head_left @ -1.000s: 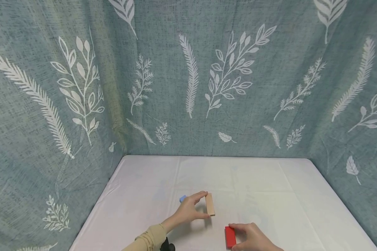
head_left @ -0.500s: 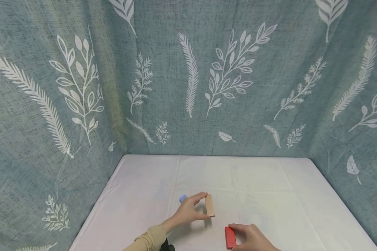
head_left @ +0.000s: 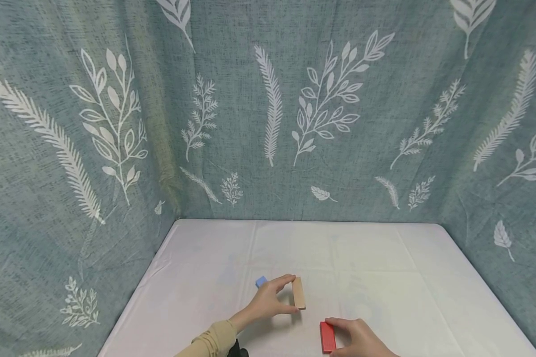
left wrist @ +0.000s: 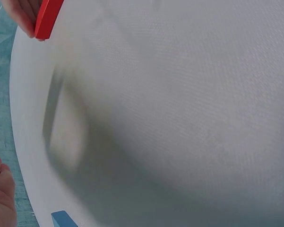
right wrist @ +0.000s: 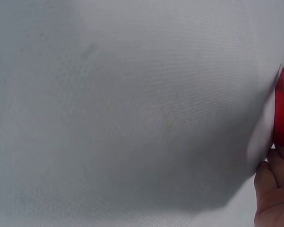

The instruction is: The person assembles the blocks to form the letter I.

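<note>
Between thumb and fingers, my left hand (head_left: pixel 268 301) pinches a tan wooden block (head_left: pixel 298 293) by its two ends. That block shows at the left edge of the left wrist view, and its shadow falls on the cloth. A red block (head_left: pixel 327 337) is pinched end to end by my right hand (head_left: pixel 359 338), nearer the front and to the right. The red block (right wrist: pixel 283 109) also appears at the right edge of the right wrist view. A blue block (head_left: pixel 261 281) lies just behind my left hand, partly covered by it in the head view.
A white cloth covers the table (head_left: pixel 384 267). Green-blue curtains (head_left: pixel 250 109) with white leaf prints hang behind it and along both sides. A small black object (head_left: pixel 237 350) shows beside the left sleeve at the bottom of the head view.
</note>
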Action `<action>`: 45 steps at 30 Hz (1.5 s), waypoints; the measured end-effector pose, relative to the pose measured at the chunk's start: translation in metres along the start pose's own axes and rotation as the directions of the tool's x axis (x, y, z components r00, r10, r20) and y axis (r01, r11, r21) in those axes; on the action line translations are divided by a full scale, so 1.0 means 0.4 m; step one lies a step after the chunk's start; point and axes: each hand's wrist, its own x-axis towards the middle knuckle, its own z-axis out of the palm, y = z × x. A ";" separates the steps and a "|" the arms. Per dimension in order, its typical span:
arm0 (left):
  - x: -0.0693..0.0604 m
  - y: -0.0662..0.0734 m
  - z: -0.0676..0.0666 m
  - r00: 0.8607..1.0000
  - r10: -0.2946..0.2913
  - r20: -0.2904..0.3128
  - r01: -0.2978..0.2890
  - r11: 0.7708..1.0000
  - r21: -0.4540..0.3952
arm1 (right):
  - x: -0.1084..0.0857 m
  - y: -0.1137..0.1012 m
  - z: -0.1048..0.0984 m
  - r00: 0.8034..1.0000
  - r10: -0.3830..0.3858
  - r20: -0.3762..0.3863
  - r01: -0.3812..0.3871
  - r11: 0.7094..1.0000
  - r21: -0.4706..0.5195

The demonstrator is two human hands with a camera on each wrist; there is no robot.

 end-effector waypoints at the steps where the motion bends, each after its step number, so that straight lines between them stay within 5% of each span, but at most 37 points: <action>1: 0.000 0.000 0.000 1.000 0.000 0.000 0.000 1.000 0.001 | 0.000 0.000 0.000 1.000 0.002 0.001 -0.002 1.000 0.002; 18: 0.001 0.002 0.002 1.000 -0.012 0.003 0.012 1.000 0.002 | -0.006 0.002 -0.004 1.000 0.013 0.005 -0.014 1.000 0.011; 26: 0.001 -0.002 0.007 1.000 -0.010 0.007 0.010 1.000 0.001 | -0.006 0.008 -0.006 0.998 -0.056 -0.033 0.055 0.998 -0.016; 37: -0.005 0.001 0.008 1.000 -0.009 0.015 0.009 1.000 0.005 | -0.017 0.005 -0.024 0.978 -0.155 -0.136 0.178 0.969 0.172; 45: -0.011 0.005 0.010 1.000 -0.010 0.018 0.010 1.000 -0.018 | -0.019 0.007 -0.007 0.993 -0.086 -0.079 0.107 0.946 0.305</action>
